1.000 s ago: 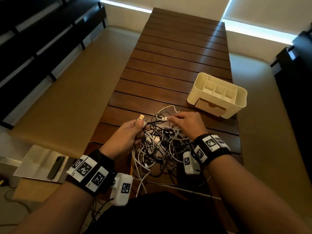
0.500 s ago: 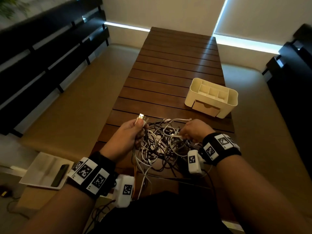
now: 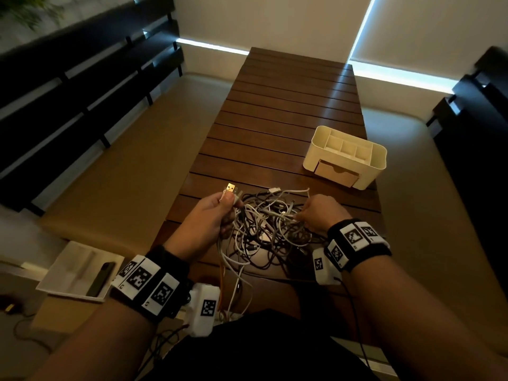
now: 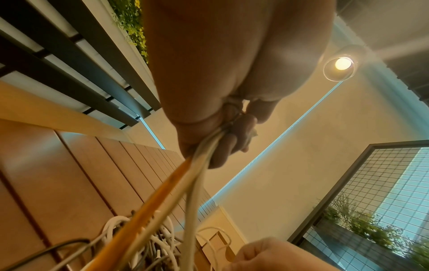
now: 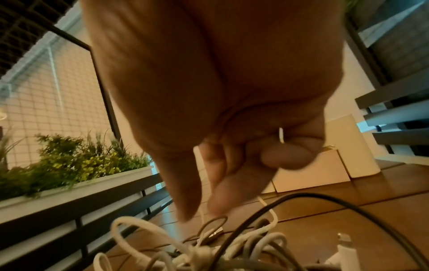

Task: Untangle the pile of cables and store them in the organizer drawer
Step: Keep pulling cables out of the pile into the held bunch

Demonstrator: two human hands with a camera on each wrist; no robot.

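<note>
Since a second ago the right hand (image 3: 319, 213) has drawn back from the far side of the cable pile (image 3: 264, 229) to its right edge, pulling a white strand out sideways.

Between the two hands the pile sits knotted on the wooden table (image 3: 288, 111), a few strands trailing off the near edge. Left hand (image 3: 211, 213) grips a bundle of white and orange cables just below a gold USB plug (image 3: 231, 187) that sticks up past the thumb; thumb and fingers of the right hand pinch a thin white cable. With the hands now spread, the tangle looks stretched, so one lead may soon come free. Beyond the right hand, well apart from it, stands the cream organizer (image 3: 346, 158), its drawer (image 3: 336, 173) apparently closed and nothing stored yet.
</note>
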